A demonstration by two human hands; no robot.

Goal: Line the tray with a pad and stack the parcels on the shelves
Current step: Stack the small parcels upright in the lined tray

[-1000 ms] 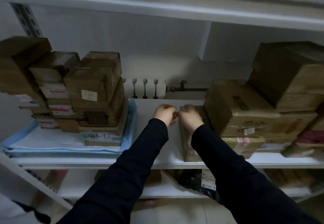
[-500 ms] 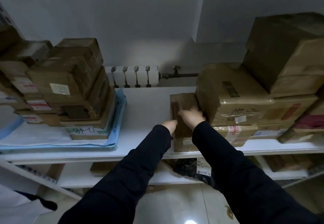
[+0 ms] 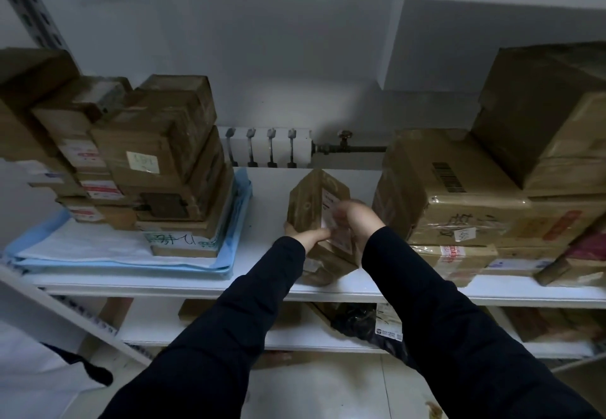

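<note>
Since half a second ago, parcel (image 3: 313, 198) is tipped on end, just beside the right-hand boxes (image 3: 459, 208). Its lower left edge is gripped by the left hand (image 3: 303, 234). The right hand (image 3: 357, 221) is laid on the label side, blurred, grip unreadable. Parcel is held mid-way along the front edge of the shelf (image 3: 262, 285), likely for label checking. At the left end, pad (image 3: 226, 261) is laid under the left stack (image 3: 164, 162).

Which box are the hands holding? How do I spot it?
Find the white middle shelf, then the gap between the left stack and right stack. The small brown parcel there stands upright, with the left hand and right hand holding it.
</note>
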